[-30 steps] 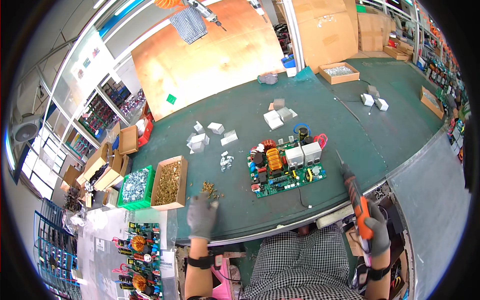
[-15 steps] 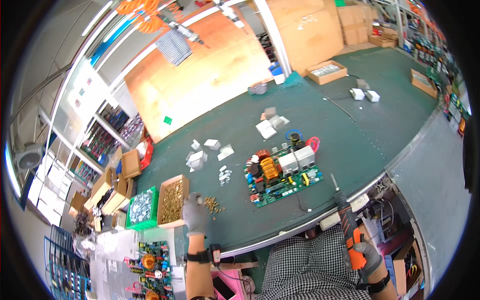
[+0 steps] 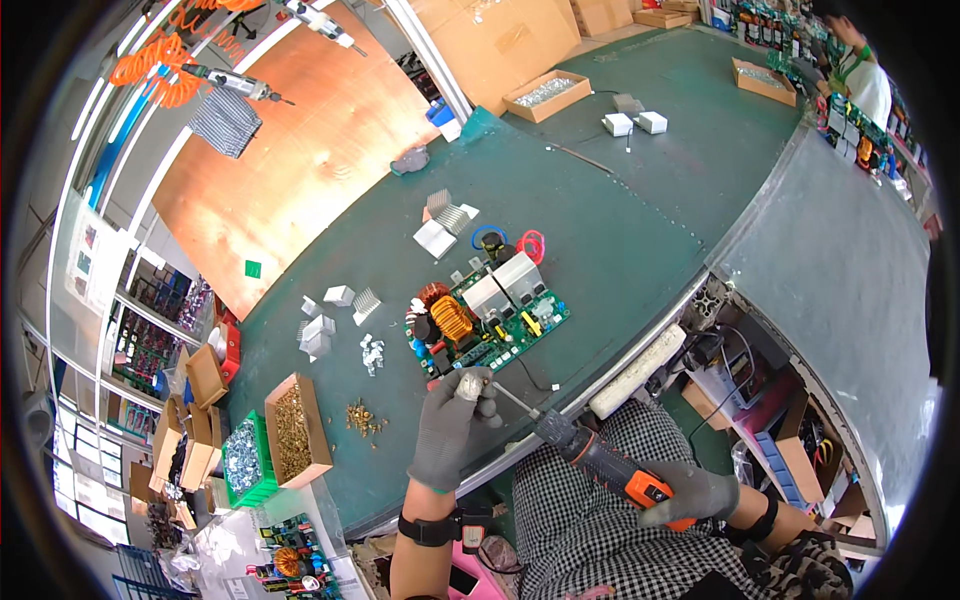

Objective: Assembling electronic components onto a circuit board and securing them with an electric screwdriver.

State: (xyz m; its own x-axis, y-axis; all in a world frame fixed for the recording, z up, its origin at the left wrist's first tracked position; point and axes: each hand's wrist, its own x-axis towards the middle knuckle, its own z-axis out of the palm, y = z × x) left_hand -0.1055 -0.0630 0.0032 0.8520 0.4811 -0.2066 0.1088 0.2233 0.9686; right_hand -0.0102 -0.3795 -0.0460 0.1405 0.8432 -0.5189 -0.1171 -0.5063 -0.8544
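My left hand [image 3: 447,428], in a grey glove, is at the near edge of the green circuit board [image 3: 548,318], its fingers pinched together. Whatever lies between the fingertips is too small to make out. An orange and black power screwdriver [image 3: 597,462] is gripped in my gloved right hand [image 3: 695,494] over my lap. Its thin bit points up and left, ending beside my left fingertips. On the board are a yellow-orange coil [image 3: 450,318], silver heat sinks [image 3: 518,278] and red and blue wire loops. Small brass-coloured screws [image 3: 364,421] lie heaped left of my left hand.
A cardboard box of brass-coloured pieces [image 3: 316,450] and a green bin [image 3: 262,488] stand at the left. Loose heat sinks [image 3: 317,336] and small silver parts [image 3: 372,353] lie on the green mat. Power screwdrivers [image 3: 240,83] hang overhead. Another person's arm [image 3: 850,40] shows far right.
My left hand has moved right, from beside the screw box and pile to the board's near edge. The screwdriver has swung from upright to slanting left, toward that hand. The view has shifted.
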